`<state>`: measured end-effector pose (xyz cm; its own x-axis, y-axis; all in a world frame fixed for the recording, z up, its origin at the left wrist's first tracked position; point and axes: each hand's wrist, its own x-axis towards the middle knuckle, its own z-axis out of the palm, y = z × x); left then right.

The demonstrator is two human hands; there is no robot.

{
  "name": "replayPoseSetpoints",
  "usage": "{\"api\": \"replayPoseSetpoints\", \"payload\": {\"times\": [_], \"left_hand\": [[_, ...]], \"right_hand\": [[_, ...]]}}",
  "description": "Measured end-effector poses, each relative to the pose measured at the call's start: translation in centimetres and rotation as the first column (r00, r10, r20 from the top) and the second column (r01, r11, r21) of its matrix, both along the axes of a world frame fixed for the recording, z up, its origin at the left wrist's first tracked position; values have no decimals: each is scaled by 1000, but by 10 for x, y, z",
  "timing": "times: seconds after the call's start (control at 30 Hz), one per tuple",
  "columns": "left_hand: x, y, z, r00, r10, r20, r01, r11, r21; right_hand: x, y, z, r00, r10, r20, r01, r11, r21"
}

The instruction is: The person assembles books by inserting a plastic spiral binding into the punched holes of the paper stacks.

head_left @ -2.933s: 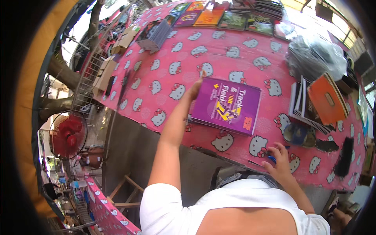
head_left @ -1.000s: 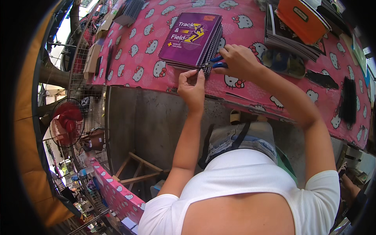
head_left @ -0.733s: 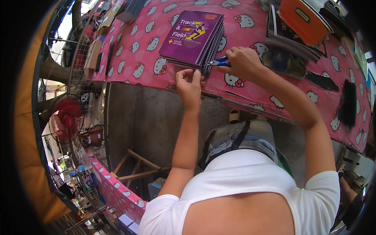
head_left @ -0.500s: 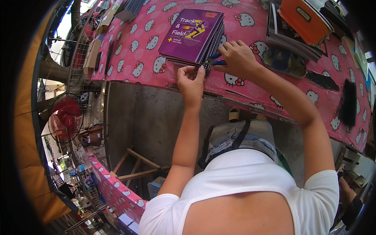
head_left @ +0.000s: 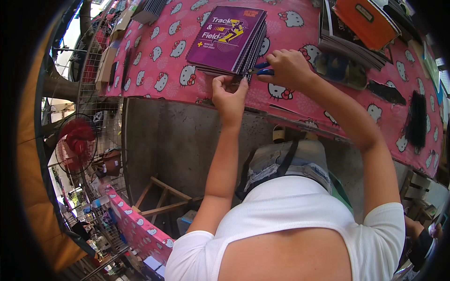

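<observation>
Over on the far left, a round red wire-caged fan (head_left: 77, 142) stands beyond the bench (head_left: 161, 68), which wears a pink plastic cover printed with white cat faces. Near the bench's front edge lies a stack of spiral-bound notebooks, the glossy purple-covered notebook (head_left: 225, 40) face up on top, black coils down its right side. The left hand (head_left: 229, 98) is at the lower right corner, thumb and forefinger curved nearly together; I can't tell whether they nip the wire. Just right of them come the blue-handled metal pliers (head_left: 263, 72), held in the right hand (head_left: 290, 69), their tips right at that corner.

To my eye, the step in hand is working the end of a coil. The next move calls for a steady left hand and the tips set squarely on the wire, clear of the fingers and covers. Farther right are a pile of black-covered notebooks (head_left: 344, 42) and a bristly bundle of black plastic coils (head_left: 416, 122).
</observation>
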<state>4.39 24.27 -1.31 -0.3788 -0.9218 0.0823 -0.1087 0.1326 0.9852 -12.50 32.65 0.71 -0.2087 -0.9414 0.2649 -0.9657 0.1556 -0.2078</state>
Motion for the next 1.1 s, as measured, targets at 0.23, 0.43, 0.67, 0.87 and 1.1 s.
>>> {"api": "replayPoseSetpoints", "payload": {"times": [0.23,0.43,0.67,0.87,1.1], "left_hand": [[11,-8,-13,995,-51,88,63,988,-142],[6,-6,-5,997,-69,-14,70,997,19],[10,-12,-5,998,-56,-38,64,968,241],[10,-12,-18,997,-67,-29,71,987,142],[11,-11,-17,998,-49,-29,54,981,188]], "right_hand": [[1,12,-12,992,-76,99,59,984,169],[8,-3,-13,991,27,-134,-61,964,-260],[3,12,-19,992,-110,58,98,980,175],[10,4,-30,997,1,-73,-7,997,-77],[11,2,-13,966,-99,238,22,952,305]]}}
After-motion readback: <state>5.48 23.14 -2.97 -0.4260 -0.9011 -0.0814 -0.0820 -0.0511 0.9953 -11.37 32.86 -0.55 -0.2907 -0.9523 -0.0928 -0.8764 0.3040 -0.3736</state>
